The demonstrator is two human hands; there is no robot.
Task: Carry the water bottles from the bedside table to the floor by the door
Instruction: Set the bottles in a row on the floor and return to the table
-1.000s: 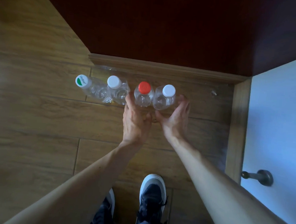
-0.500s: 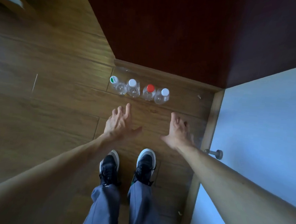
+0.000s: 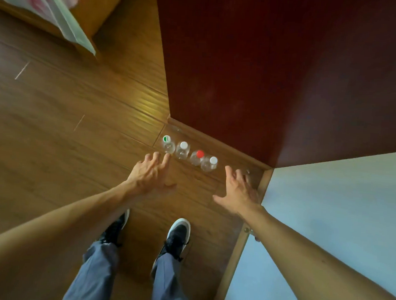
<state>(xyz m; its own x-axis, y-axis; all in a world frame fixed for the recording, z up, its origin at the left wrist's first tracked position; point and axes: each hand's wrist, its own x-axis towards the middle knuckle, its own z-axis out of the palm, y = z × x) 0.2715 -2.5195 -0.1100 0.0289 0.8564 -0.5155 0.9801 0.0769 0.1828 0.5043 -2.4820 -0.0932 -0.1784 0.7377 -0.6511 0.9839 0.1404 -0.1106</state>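
A second ago both hands were down at the bottles (image 3: pixel 188 154), the left hand (image 3: pixel 149 176) against the red-capped one and the right hand (image 3: pixel 239 190) cupping the white-capped end one. Now both hands are off them, fingers spread and empty, held above the floor (image 3: pixel 53 141). The person has risen: the bottles look far smaller, both trouser legs (image 3: pixel 168 284) have come into view, and a bed corner (image 3: pixel 50 8) has appeared top left.

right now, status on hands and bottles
Left hand open, empty. Right hand open, empty. Four water bottles upright in a row on the floor by the door. Nothing in the way.
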